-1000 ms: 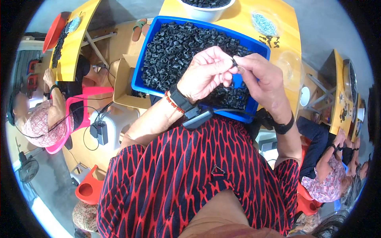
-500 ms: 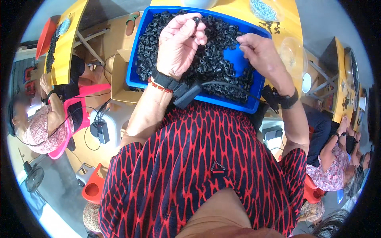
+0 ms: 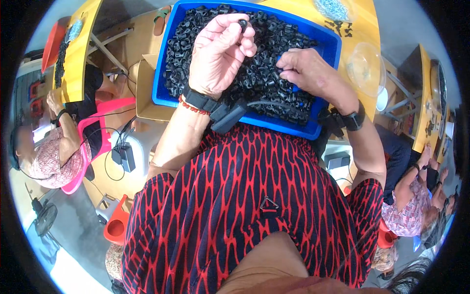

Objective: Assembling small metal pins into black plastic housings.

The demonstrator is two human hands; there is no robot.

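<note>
**Left hand [image 3: 220, 56] pinching a black part [image 3: 243, 23], right hand [image 3: 316, 71] over the pile [image 3: 196, 36]**

So the part sits between the left hand's thumb and fingertips, above the blue bin [image 3: 289, 128]. Right hand's fingers are curled in; can't tell if they've got anything. The bin's under both hands, loaded with black bits. Off to the right hand's right there's a clear bowl [image 3: 366, 68] on the yellow surface [image 3: 356, 35].
</note>
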